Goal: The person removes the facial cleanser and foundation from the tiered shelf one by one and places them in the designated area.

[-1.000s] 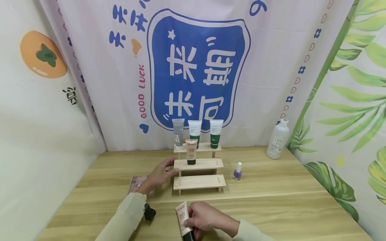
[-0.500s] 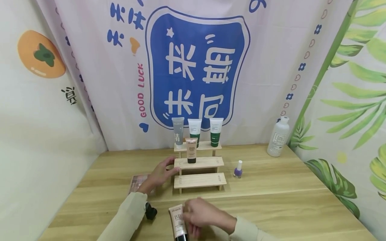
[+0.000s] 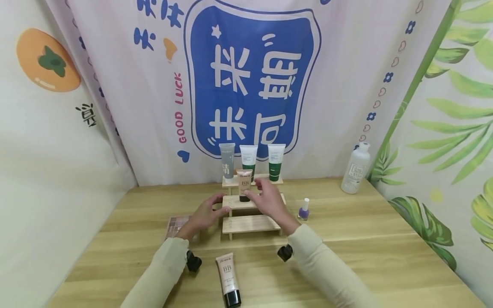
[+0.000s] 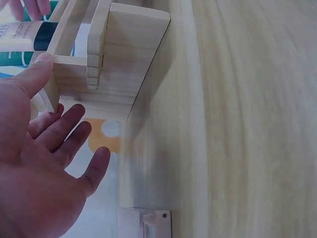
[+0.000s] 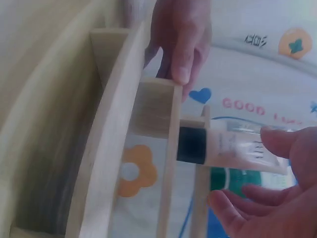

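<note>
A small beige BB cream tube (image 3: 245, 183) stands on its black cap on the middle step of a wooden stand (image 3: 252, 223). My right hand (image 3: 268, 200) is around that tube, its thumb over the front and its fingers spread apart in the right wrist view. With thumb and forefinger, my left hand (image 3: 208, 215) holds the left end of the middle step; its other fingers extend loosely in the left wrist view. A larger BB cream tube (image 3: 227, 273) lies on the table in front, away from both hands.
On the top step stand a grey tube (image 3: 227, 160) and two white-and-green tubes (image 3: 275, 162). Purple nail polish (image 3: 304, 210) is right of the stand, with a white bottle (image 3: 356, 169) farther back. A makeup palette (image 3: 178, 226) lies beside my left forearm. Curtains enclose the table.
My right hand let go of the larger BB cream tube, leaving it lying on the table, and moved forward to the small tube on the stand. My left hand stayed at the step.
</note>
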Motion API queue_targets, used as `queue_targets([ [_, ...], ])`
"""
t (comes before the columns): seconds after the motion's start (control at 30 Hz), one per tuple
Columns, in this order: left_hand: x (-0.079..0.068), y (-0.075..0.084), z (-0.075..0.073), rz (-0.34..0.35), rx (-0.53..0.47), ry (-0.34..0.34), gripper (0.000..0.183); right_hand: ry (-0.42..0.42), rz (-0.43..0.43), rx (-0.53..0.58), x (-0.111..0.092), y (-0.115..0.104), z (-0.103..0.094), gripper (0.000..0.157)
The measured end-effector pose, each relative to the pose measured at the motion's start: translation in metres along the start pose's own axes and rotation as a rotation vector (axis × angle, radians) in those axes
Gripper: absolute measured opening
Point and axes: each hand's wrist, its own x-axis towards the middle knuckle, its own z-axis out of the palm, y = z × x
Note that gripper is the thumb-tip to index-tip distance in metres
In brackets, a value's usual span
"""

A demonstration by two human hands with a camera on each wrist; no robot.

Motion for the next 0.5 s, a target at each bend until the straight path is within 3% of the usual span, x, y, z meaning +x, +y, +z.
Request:
queue_targets([
  [0.27, 0.005, 0.002, -0.004, 0.009, -0.006, -0.007, 0.061, 0.047, -0.035, 0.018, 0.014, 0.004, 0.013, 0.035],
  [0.4, 0.003, 0.000, -0.002, -0.002, -0.025, -0.001, 0.060, 0.071, -0.040, 0.040, 0.012, 0.005, 0.014, 0.026],
  [0.5, 0.000, -0.002, -0.001, -0.014, -0.028, 0.002, 0.059, 0.036, -0.032, 0.058, 0.003, 0.002, 0.011, 0.024],
])
